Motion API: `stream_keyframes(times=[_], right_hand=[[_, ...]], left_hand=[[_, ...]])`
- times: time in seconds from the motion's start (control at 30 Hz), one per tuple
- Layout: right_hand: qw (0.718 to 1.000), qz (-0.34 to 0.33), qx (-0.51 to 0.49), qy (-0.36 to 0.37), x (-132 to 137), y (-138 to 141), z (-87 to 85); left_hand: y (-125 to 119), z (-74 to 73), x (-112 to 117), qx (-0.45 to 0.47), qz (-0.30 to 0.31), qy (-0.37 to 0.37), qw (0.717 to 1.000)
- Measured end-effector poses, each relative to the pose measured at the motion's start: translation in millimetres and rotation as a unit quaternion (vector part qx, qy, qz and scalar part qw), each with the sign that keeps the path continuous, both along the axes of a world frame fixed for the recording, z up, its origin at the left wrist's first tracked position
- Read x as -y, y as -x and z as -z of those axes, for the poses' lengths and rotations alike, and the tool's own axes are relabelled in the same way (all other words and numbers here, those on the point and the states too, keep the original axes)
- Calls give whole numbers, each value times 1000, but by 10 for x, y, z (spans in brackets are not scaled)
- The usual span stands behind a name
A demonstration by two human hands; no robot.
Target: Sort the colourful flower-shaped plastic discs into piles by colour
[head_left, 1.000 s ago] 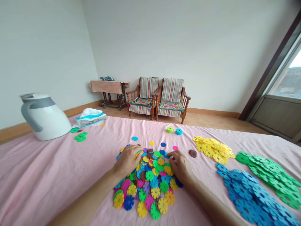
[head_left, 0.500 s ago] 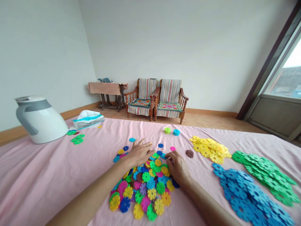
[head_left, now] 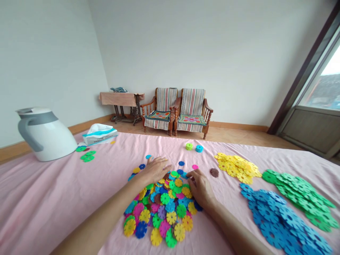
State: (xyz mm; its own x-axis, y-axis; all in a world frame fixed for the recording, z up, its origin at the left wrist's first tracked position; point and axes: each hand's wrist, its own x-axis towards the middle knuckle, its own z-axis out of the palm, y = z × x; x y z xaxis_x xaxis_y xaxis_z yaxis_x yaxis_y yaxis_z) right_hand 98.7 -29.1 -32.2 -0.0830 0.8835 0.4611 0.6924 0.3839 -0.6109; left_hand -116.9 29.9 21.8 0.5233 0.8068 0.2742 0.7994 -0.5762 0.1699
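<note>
A heap of small notched flower-shaped plastic discs (head_left: 165, 199) in mixed colours lies in front of me on the pink cloth. Over its far left part rests my left hand (head_left: 157, 169), palm down with the fingers stretched out to the right. The discs under that palm are hidden. At the heap's right edge is my right hand (head_left: 199, 186), loosely curled, thumb and forefinger apart beside a light blue disc (head_left: 184, 175). I see nothing held in either hand. Loose discs lie beyond the heap, among them a pink disc (head_left: 195, 166) and a brown disc (head_left: 214, 173).
To the right lie larger disc piles: yellow (head_left: 235, 167), blue (head_left: 276, 216) and green (head_left: 300, 193). A lime stack (head_left: 188, 146) and a blue stack (head_left: 199, 148) stand farther back. At left are a white jug (head_left: 53, 138), a tissue box (head_left: 100, 136) and green discs (head_left: 88, 156).
My left hand has shifted slightly left, its fingers straighter, uncovering a few discs beneath its fingertips. My right hand stays almost where it was.
</note>
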Motion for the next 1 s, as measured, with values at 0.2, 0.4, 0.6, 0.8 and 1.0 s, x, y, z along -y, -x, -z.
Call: stream_keyframes(times=[0.2,0.4,0.6,0.8,1.0], right_hand=[[1000,1,-3,2,2,2,-6],[1000,0,6,-7,2,-3,7],[1000,4,11,-6,10,-1,1],[1000,0,8,-7,-6,-9,25],[1000,-4,2,-8,-3,-6,18]], left_hand=[[279,-377,6,168,-58,-20,984],[432,-174,228,220,-103,-9,970],[595,-16,276,276,-124,-6,953],[663,-86,284,237,-81,19,968],[683,-242,379,165,32,92,981]])
